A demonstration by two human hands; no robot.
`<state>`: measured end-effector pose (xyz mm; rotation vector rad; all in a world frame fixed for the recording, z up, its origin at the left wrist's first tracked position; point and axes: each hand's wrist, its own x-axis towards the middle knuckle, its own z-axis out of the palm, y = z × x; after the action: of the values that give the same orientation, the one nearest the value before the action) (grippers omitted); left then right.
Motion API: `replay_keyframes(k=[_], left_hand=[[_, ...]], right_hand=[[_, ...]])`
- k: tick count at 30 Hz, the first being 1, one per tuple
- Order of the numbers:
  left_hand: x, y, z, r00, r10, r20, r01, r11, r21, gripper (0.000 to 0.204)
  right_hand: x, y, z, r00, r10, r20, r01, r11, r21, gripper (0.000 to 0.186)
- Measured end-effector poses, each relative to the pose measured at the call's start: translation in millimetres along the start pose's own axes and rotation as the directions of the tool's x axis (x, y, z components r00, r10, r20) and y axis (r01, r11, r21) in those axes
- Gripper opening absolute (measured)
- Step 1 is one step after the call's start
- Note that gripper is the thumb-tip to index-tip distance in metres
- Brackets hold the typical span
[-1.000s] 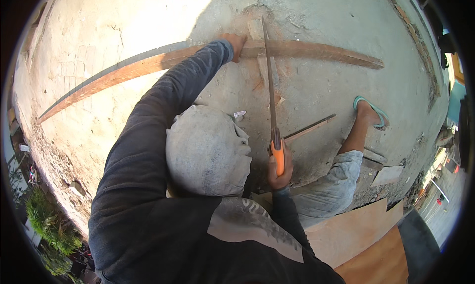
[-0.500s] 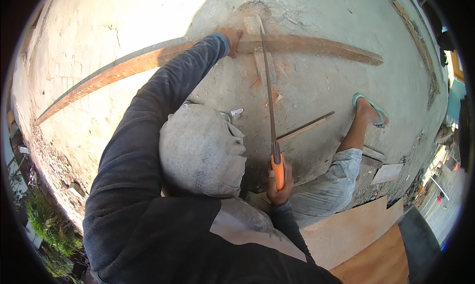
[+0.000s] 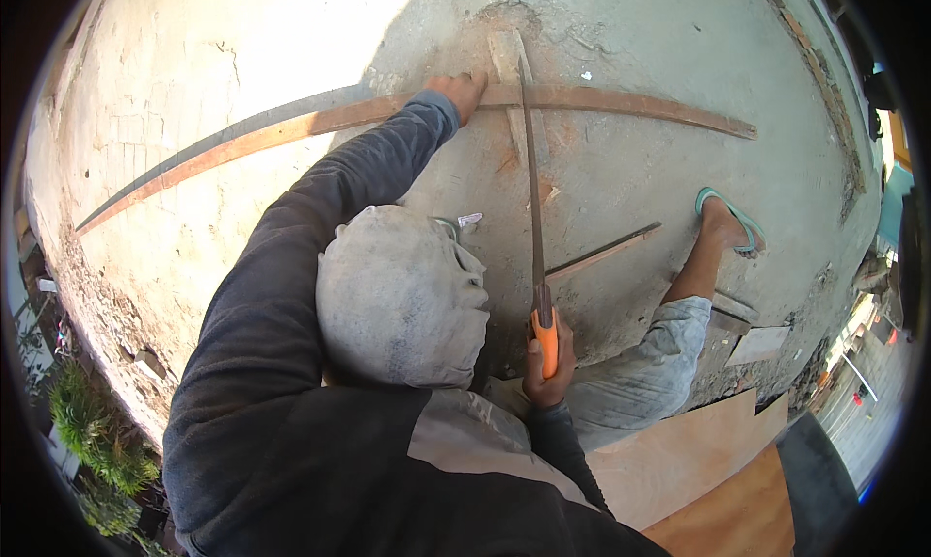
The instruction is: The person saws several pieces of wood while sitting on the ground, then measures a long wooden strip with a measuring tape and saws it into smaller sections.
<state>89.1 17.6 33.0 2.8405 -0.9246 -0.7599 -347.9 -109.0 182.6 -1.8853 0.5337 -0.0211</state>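
Observation:
A long, narrow wooden batten (image 3: 640, 106) lies across a short wooden block (image 3: 506, 63) on the ground. My left hand (image 3: 464, 94) is closed on the batten just left of the block, its fingertips partly hidden. In my right hand (image 3: 548, 368) is a handsaw (image 3: 535, 208), gripped by its orange and dark handle. The blade points away from me and crosses the batten beside the block; I cannot tell whether its teeth touch the wood. Reddish sawdust marks the ground around the block.
A thin wood strip (image 3: 606, 250) lies right of the saw. My sandalled foot (image 3: 722, 222) rests farther right. Short wood scraps (image 3: 758, 344) and plywood sheets (image 3: 679, 460) lie at lower right. A small pale scrap (image 3: 469, 220) sits on the concrete ground (image 3: 621, 169). Plants (image 3: 97, 431) grow at lower left.
The batten has turned about its length and now shows a narrower face. Its right part sits slightly lower in view. My left hand has shifted slightly right; the saw has barely moved.

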Motion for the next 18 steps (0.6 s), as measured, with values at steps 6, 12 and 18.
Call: replay_keyframes(k=[6, 12, 18], left_hand=[[4.7, 3.9, 21.0, 0.995, 0.012, -0.095, -0.007, 0.999, 0.051, 0.032], [-1.4, -8.1, 10.5, 0.999, -0.046, -0.02, 0.047, 0.998, 0.041, 0.031], [-0.1, -2.2, 16.2, 0.999, -0.006, -0.048, 0.007, 1.0, 0.02, 0.034]], right_hand=[[247.5, -28.3, 65.5, 0.979, -0.166, -0.119, 0.165, 0.986, -0.021, 0.043], [70.5, 22.2, 17.2, 0.989, -0.143, 0.023, 0.143, 0.99, -0.014, 0.052], [151.9, -1.1, 33.7, 0.997, -0.078, -0.026, 0.079, 0.995, 0.063, 0.045]])
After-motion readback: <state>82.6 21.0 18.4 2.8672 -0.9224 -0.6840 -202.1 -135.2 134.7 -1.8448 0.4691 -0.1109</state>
